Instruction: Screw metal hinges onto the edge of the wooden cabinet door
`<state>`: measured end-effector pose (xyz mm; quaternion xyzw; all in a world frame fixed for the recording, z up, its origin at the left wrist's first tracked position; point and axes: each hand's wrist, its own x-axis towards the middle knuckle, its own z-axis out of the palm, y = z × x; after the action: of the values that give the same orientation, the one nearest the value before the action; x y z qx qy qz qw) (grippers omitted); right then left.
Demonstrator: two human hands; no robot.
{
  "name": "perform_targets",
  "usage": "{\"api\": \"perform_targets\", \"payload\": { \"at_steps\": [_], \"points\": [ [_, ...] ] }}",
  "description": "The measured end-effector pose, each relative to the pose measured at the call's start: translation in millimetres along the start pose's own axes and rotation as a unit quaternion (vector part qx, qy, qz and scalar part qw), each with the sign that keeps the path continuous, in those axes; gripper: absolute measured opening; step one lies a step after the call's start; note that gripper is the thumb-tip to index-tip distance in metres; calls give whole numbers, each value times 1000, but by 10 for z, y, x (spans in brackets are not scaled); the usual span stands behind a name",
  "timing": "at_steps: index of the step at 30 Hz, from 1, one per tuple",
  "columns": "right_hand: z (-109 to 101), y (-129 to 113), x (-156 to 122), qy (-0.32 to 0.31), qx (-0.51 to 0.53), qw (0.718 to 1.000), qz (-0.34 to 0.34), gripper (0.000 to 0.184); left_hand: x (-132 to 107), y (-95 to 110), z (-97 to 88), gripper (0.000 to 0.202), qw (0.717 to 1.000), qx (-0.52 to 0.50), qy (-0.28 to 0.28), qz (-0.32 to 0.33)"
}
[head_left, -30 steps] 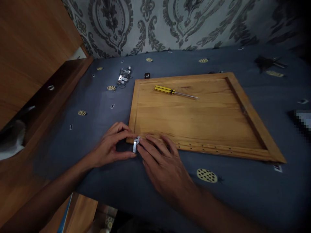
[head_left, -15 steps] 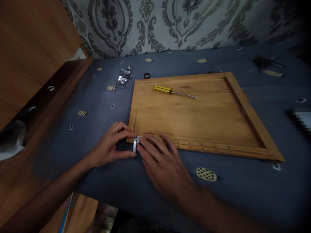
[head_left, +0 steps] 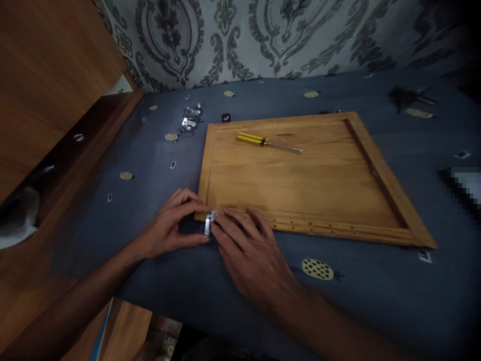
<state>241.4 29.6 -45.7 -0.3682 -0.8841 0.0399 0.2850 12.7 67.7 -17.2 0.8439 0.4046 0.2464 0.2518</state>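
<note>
A small metal hinge [head_left: 208,224] lies at the near left corner of a framed wooden panel [head_left: 293,175]. My left hand [head_left: 171,223] is closed on it in a pinch, index finger at the top and thumb at the lower end. My right hand [head_left: 251,250] lies over the panel's near rail, fingers stretched out, a fingertip touching the hinge's right side. Its thumb is hidden. Small dark holes run along that rail to the right of my hand. A screwdriver [head_left: 252,139] with a yellow and black handle rests on the panel.
More metal hinges [head_left: 190,122] lie in a pile beyond the panel's left corner. A blurred dark tool [head_left: 408,96] and a dark-edged, pixelated object [head_left: 466,183] are at the right. Wooden furniture [head_left: 56,65] stands at the left; patterned fabric [head_left: 225,45] is behind.
The view has shifted very slightly. Both hands and the hinge stay in the same place on the panel.
</note>
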Motion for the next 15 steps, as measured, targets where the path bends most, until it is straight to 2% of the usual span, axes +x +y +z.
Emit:
{"api": "perform_targets", "payload": {
  "at_steps": [5, 15],
  "points": [
    [-13, 2, 10, 0, 0, 1000, 3, 34, -4, 3, -1, 40, 1000, -6, -1, -12],
    [-22, 7, 15, -3, -6, 1000, -7, 32, 3, -7, -2, 42, 1000, 5, 1, 6]
  ]
}}
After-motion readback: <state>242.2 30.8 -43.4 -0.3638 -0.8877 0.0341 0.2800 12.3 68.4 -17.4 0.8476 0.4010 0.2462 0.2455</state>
